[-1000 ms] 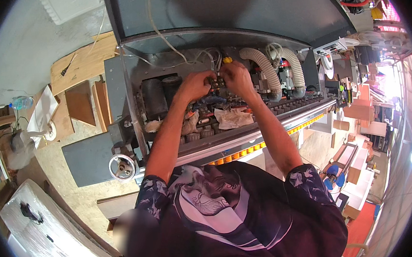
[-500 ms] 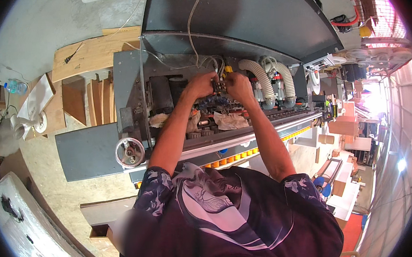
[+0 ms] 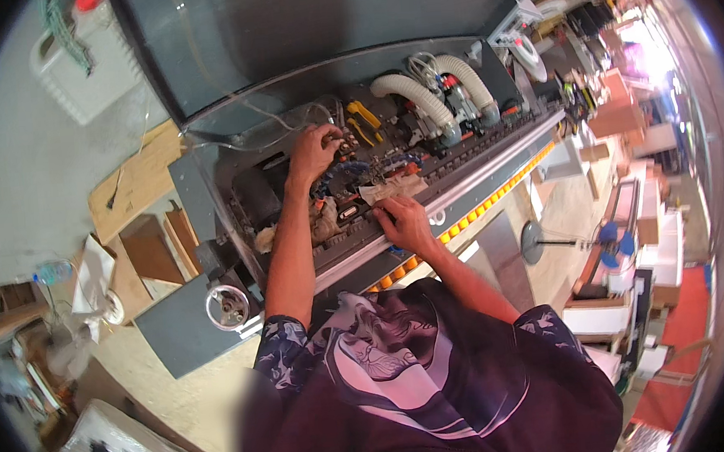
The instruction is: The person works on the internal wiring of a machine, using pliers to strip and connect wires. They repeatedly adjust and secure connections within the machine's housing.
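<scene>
My left hand (image 3: 313, 155) reaches into the open grey machine, fingers curled at a small cluster of metal fittings (image 3: 345, 146). Whatever lies between its fingertips is too small to make out. Just right of the fittings lie yellow-handled pliers (image 3: 365, 122). My right hand (image 3: 407, 223) rests low at the machine's front rail, thumb and fingers apart, beside a crumpled beige cloth or paper (image 3: 393, 190). Nothing shows in its grasp. A second pale crumpled rag (image 3: 325, 222) sits by my left forearm.
Two white corrugated hoses (image 3: 417, 99) arch over the machine's right part. Its raised dark cover (image 3: 282, 38) stands behind, with thin clear tubes hanging in front. A handwheel (image 3: 227, 308) projects at the left end. Yellow rollers (image 3: 494, 194) line the front edge.
My right hand has left the fittings and come down toward the front rail, uncovering the pliers. My left hand stays at the fittings. The whole view has tilted and shifted.
</scene>
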`<state>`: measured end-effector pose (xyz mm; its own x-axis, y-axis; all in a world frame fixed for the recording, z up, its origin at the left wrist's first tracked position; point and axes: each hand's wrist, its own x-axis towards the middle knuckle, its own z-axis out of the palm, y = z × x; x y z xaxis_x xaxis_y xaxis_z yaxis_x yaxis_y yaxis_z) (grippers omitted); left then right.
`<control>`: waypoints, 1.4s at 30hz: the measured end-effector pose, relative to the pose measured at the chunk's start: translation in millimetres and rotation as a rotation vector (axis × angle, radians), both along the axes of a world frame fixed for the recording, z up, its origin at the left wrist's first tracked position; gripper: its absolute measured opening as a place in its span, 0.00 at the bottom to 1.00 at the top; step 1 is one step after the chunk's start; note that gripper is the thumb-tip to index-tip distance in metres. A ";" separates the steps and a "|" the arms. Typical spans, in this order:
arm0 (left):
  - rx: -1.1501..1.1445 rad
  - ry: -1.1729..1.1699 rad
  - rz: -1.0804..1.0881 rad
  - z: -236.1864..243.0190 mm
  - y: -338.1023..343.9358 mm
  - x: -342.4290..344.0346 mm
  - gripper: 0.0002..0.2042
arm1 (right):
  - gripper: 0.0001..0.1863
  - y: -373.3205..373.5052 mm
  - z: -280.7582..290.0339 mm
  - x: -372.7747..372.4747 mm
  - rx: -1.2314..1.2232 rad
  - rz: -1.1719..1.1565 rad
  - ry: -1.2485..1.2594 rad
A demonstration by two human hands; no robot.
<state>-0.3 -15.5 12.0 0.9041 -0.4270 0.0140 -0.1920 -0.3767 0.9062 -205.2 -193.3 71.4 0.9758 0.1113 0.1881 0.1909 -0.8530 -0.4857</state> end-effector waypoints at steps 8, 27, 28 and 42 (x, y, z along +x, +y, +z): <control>-0.134 -0.119 0.041 -17.3 -8.2 -1.2 0.07 | 0.06 1.0 1.3 -3.0 -0.004 -0.139 -0.074; 0.069 -0.123 -0.161 9.1 -19.2 14.2 0.08 | 0.05 -14.1 -10.0 -9.4 0.136 -0.192 -0.202; 0.103 -0.106 -0.175 10.3 -17.6 12.3 0.08 | 0.05 -14.9 -11.5 -9.3 0.137 -0.192 -0.199; 0.249 -0.121 -0.236 8.3 5.0 5.0 0.22 | 0.07 -13.4 -7.7 -10.9 0.124 -0.209 -0.184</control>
<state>4.7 -10.5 20.3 0.7787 -0.6273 -0.0160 -0.3998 -0.5156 0.7578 -216.1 -206.7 63.6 0.9234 -0.1230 0.3636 0.1123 -0.8193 -0.5622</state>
